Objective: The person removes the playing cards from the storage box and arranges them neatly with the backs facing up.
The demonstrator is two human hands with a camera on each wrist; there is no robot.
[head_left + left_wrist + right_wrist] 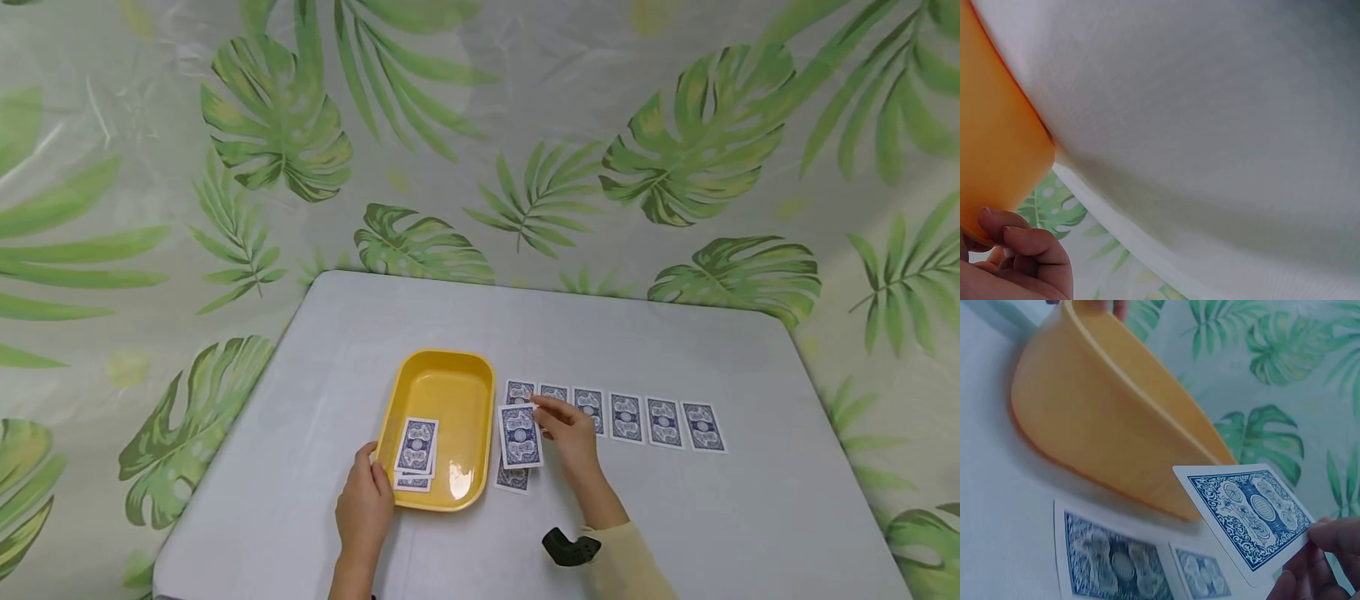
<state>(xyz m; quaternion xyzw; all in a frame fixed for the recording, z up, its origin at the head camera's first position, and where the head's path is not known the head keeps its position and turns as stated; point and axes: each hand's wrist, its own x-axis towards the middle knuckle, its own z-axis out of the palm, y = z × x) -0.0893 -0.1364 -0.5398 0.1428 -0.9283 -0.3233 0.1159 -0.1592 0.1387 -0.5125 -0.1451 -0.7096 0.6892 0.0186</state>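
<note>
Looks to me like mid-carry: the right hand (572,435) has thumb and fingertips nearly together, pinching one playing card (521,436) by its edge near a corner. That card sits just left of those fingers, between them and the yellow tray (457,396). The left hand (365,504) has its fingers curled round the tray's near left rim, gripping it.

I'd say the next move calls for a short trip further left of the right fingers, clearing the tray wall, then a release over the overlapping cards (417,446) inside. (Mind the loose card (512,479) under the held one, easy to brush.) The row of cards (626,418) starts just beyond the right fingers and runs off to their right.

Materials: the tray is smooth, glossy, probably plastic, with rounded corners. Cards are thin flat rectangles, ornate blue backs, white borders. The desk (750,517) under the fingers is pale, faintly cloth-textured.
</note>
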